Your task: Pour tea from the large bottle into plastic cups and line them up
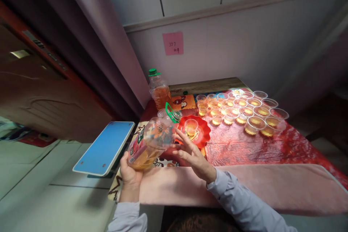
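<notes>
A large clear bottle (152, 141) with a green ring at its neck and amber liquid inside is tilted, its mouth up and to the right. My left hand (131, 172) is wrapped round its lower end. Fingers spread, my right hand (191, 156) is at the bottle's shoulder near the neck. Just beyond the neck, a red scalloped plate (205, 134) bears one clear cup (191, 127) . Rows of clear cups (246, 112) with yellowish liquid stand on the right of the table.
Another bottle (161, 94) with a green cap stands upright at the back left. A small green cap (185, 93) lies near the wall. A blue board (106, 148) is left of the table (231, 156). Pink cloth (258, 185) covers the front edge.
</notes>
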The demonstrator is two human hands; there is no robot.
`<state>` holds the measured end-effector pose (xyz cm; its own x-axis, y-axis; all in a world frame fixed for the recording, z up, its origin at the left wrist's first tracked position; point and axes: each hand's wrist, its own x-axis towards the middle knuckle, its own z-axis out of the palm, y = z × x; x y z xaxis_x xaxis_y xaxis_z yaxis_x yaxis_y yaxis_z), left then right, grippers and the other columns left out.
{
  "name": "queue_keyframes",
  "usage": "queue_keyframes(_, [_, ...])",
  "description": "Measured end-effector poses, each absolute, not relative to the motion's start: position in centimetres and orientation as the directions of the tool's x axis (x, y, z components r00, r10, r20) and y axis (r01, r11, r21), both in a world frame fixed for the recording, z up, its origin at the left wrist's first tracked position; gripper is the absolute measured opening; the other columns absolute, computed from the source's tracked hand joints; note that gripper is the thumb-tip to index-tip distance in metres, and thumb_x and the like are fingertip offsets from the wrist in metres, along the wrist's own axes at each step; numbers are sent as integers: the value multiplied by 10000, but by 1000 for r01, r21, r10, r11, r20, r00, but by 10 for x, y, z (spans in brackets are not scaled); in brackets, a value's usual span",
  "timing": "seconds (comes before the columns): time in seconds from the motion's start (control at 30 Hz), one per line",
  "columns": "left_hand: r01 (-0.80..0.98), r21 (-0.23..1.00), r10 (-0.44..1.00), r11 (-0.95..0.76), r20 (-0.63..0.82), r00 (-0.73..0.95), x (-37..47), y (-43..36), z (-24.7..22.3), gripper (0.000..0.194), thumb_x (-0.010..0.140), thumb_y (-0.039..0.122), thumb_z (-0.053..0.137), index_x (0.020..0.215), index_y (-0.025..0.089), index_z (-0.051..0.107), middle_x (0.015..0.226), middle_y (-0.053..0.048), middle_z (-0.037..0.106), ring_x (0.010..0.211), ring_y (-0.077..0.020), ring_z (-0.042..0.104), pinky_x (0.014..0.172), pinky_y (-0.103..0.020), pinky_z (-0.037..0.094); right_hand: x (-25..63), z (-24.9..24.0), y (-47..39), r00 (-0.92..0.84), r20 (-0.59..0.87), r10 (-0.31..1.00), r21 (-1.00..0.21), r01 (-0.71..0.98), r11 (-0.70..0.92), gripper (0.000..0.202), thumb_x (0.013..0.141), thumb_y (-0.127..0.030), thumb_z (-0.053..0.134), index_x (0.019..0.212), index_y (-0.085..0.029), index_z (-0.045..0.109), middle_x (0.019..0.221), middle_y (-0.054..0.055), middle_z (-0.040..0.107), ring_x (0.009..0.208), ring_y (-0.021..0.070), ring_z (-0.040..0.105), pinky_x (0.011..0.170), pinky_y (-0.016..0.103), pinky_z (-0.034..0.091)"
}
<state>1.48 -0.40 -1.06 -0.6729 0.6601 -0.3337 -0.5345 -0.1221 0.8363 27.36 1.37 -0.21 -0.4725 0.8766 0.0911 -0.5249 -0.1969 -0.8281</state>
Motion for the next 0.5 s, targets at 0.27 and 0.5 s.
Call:
queue_keyframes(0.27, [-577, 804, 672, -145, -349, -653, 12, -9, -25, 469, 862, 567, 655, 1107, 202, 818, 1051, -111, 849, 951, -313, 781, 817, -437, 649, 300, -6, 32, -441, 351, 826, -931, -75, 356, 698, 1043, -537, 808, 1676, -331, 598, 1565, 136, 724, 1341, 333, 754, 1154, 538, 616])
queue_keyframes(0.5, [-612, 777, 709, -146, -349, -612, 3, -11, -33, 484, 853, 590, 682, 1148, 228, 810, 1036, -78, 828, 900, -290, 767, 812, -449, 650, 357, 4, 100, -308, 478, 822, -552, 623, 554, 418, 1064, -469, 757, 1389, -206, 779, 1258, 167, 837, 1112, 338, 813, 966, 482, 661])
